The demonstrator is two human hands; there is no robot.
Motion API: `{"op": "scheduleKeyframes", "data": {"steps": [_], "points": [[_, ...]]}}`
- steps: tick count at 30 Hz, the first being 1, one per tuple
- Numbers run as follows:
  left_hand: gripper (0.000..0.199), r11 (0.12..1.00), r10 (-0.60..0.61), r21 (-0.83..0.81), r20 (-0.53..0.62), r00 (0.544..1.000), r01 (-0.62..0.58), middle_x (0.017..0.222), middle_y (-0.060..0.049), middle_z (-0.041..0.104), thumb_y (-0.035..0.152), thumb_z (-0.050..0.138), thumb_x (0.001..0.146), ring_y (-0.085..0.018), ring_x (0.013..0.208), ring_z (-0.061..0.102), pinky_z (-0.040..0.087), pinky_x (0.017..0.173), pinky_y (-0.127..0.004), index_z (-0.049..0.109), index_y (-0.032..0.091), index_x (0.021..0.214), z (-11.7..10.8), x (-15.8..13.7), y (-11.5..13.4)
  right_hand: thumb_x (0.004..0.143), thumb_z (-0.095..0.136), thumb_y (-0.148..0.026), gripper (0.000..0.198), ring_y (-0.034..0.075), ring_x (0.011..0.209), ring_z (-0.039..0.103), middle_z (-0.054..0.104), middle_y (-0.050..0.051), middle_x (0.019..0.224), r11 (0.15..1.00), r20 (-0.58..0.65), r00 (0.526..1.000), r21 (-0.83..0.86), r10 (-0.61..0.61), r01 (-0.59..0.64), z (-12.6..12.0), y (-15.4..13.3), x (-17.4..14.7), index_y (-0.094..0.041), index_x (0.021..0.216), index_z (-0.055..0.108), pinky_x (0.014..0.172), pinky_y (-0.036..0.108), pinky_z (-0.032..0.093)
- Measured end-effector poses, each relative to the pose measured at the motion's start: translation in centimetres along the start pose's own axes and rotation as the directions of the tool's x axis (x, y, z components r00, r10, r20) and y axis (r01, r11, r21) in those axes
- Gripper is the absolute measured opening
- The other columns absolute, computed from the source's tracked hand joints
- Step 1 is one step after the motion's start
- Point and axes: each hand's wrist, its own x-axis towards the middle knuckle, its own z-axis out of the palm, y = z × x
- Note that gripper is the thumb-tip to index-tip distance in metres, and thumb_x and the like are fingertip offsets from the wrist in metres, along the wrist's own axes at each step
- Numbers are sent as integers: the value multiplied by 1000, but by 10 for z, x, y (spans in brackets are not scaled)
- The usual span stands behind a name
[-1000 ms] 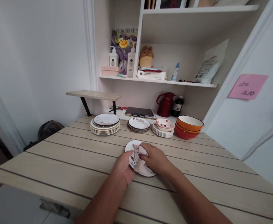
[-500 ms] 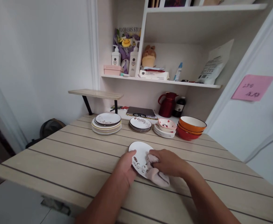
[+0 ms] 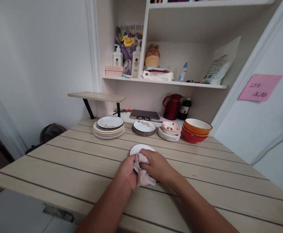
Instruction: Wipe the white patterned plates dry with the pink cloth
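Observation:
A white plate with a dark rim is held above the front middle of the wooden table. My left hand grips the plate's left edge. Bunched in my right hand is a pale pink cloth, pressed to the plate's face near my left thumb. Cloth and hands cover most of the plate, and its printed pattern is hidden.
Along the back stand a tall plate stack, a smaller plate stack, small dishes under a red-dotted bowl, and orange and red bowls. Behind them are a red jug, a dark bottle and a laptop.
My right hand has moved the cloth leftward across the plate, up to my left thumb. My left hand keeps its hold. The view has shifted slightly.

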Motion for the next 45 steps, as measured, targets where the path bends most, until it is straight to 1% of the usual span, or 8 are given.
{"op": "scheduleKeyframes", "data": {"steps": [9, 15, 21, 26, 30, 35, 41, 45], "points": [[32, 998, 66, -3, -17, 998, -66, 87, -13, 72, 15, 54, 81, -23, 74, 69, 54, 71, -34, 60, 8, 111, -5, 2, 0, 82, 49, -34, 22, 19, 87, 56, 65, 6, 102, 956, -63, 971, -172, 229, -237, -8, 28, 7, -23, 100, 56, 65, 26, 29], [36, 999, 46, 0, 0, 999, -46, 95, -15, 71, 16, 52, 83, -24, 78, 69, 54, 74, -36, 56, 8, 117, -7, 4, 1, 79, 53, -32, 26, 21, 81, 58, 67, 9, 98, 956, 4, 968, -162, 249, -245, -9, 28, -2, -22, 102, 56, 63, 27, 30], [33, 998, 41, 38, 16, 999, -41, 93, -14, 72, 19, 53, 84, -23, 76, 69, 54, 74, -36, 58, 8, 115, -5, 6, 3, 80, 54, -30, 42, 21, 100, 56, 62, 8, 117, 959, -122, 986, 270, 116, -79, -7, 14, -8, -23, 122, 53, 85, 32, 38], [33, 995, 78, 60, -33, 996, -76, 90, -13, 73, 19, 52, 86, -24, 82, 70, 54, 77, -36, 57, 8, 116, -5, 8, 5, 86, 48, -45, 49, 23, 121, 45, 51, 7, 135, 620, -193, 971, 782, 141, 65, -18, 12, -12, -23, 130, 49, 103, 39, 31], [37, 993, 86, 80, -55, 995, -81, 91, -16, 72, 21, 49, 87, -26, 88, 69, 53, 82, -39, 54, 5, 120, -5, 7, 6, 82, 52, -45, 48, 24, 113, 50, 57, 8, 126, 549, -258, 934, 831, 245, 86, -20, 33, -9, -22, 124, 55, 99, 38, 35], [40, 994, 78, 73, -11, 997, -77, 99, -18, 71, 20, 48, 87, -27, 95, 67, 49, 89, -41, 52, 5, 124, -4, 6, 5, 75, 56, -31, 60, 18, 77, 56, 63, 1, 88, 664, -336, 843, 747, 421, -34, -20, 46, -5, -22, 133, 44, 79, 35, 45], [36, 991, 106, 89, -20, 994, -103, 94, -16, 72, 20, 48, 87, -26, 89, 68, 51, 86, -39, 54, 6, 120, -2, 5, 5, 77, 59, -34, 64, 22, 115, 51, 54, 6, 130, 512, -128, 975, 859, 180, 18, -25, 20, -13, -26, 138, 39, 99, 37, 35], [30, 989, 117, 100, -60, 991, -111, 85, -12, 73, 20, 47, 88, -24, 79, 70, 53, 80, -36, 57, 7, 113, -1, 4, 5, 71, 68, -34, 72, 25, 130, 37, 42, 7, 143, 586, -166, 960, 810, 223, 4, -26, 26, -14, -28, 137, 41, 105, 40, 29]]}}
